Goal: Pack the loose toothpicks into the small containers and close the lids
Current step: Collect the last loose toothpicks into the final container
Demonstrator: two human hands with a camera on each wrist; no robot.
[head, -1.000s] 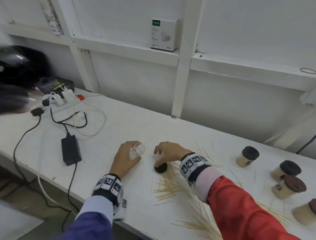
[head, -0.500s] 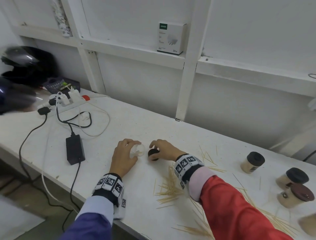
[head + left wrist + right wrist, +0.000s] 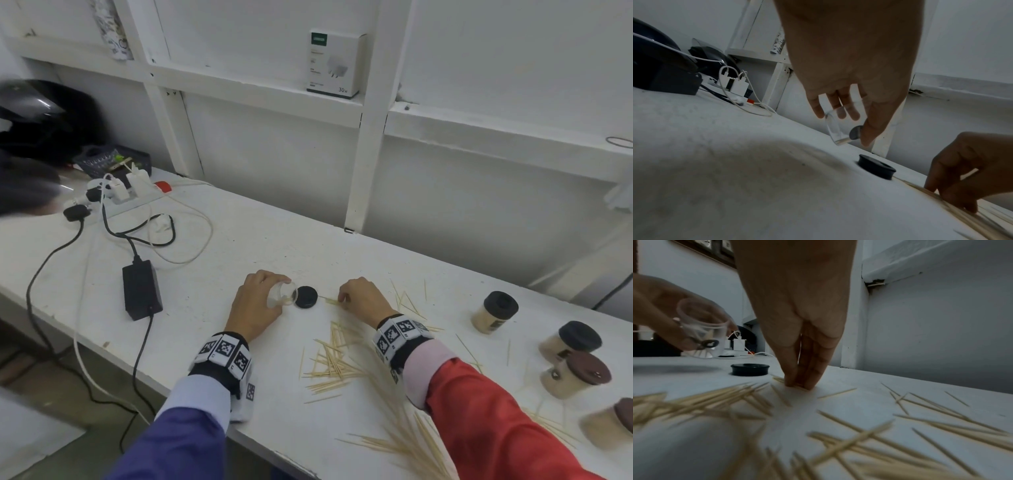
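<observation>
— What were we doing nearest us?
— Our right hand (image 3: 359, 294) had its fingertips (image 3: 797, 382) pinched narrow on a few toothpicks (image 3: 330, 301) against the table (image 3: 239, 246), the loose pile (image 3: 329, 363) behind the wrist.
— And beyond the fingertips?
— The black lid (image 3: 306, 296) lay off; past it our left hand (image 3: 255, 308) gripped the clear jar (image 3: 282, 294), tilted, nearly empty.
— So, filling?
— We judged so: lift the pinch, then aim it into the jar mouth.
</observation>
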